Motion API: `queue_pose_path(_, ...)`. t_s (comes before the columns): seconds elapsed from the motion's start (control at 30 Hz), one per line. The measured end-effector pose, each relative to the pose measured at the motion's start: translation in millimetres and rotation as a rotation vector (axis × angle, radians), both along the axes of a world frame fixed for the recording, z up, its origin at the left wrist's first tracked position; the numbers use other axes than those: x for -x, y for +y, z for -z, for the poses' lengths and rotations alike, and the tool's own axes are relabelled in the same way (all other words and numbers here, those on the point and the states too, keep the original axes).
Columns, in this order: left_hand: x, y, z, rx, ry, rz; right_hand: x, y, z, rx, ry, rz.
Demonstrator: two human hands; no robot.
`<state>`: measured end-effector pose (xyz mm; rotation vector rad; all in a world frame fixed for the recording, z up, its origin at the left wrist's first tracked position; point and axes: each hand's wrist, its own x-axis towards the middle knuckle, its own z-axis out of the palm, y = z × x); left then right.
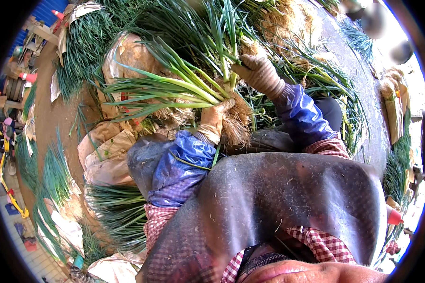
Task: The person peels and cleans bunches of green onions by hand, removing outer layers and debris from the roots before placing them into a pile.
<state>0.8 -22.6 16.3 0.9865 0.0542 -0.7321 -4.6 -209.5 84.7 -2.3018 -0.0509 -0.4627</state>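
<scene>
My left hand (213,120), in a tan work glove, is closed around a bunch of scallions (186,94) just above their roots. The green leaves fan out to the left and up, and the tangled brown roots (237,123) hang to the right of the glove. My right hand (260,75), in a brownish ribbed glove, is closed at the upper right of the bunch. Its fingertips pinch a green scallion leaf (229,57) beside the upright stalks. Both forearms wear shiny blue sleeve covers.
A large pile of scallions (174,21) lies ahead, with loose leaves (326,78) to the right. Wrapped bundles (82,47) stand at the left. Crumpled tan sacking (109,153) lies beside my left knee. A dark apron (288,198) covers my lap.
</scene>
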Motion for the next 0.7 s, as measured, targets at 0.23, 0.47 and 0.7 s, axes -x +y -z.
queue_pose_path(0.23,-3.2,-6.0,-3.8,0.046,-0.007,-0.071,32.4,4.4,-19.5,-0.580,-0.095,-0.017)
queue_pose_path(0.47,-16.4,-0.8,45.8,-0.081,0.016,-0.060,42.2,-20.0,-65.7,-0.552,-0.817,0.169)
queue_pose_path(0.7,-10.3,2.7,3.2,0.318,0.328,0.030,44.5,-79.3,-38.0,-0.933,-0.216,0.187)
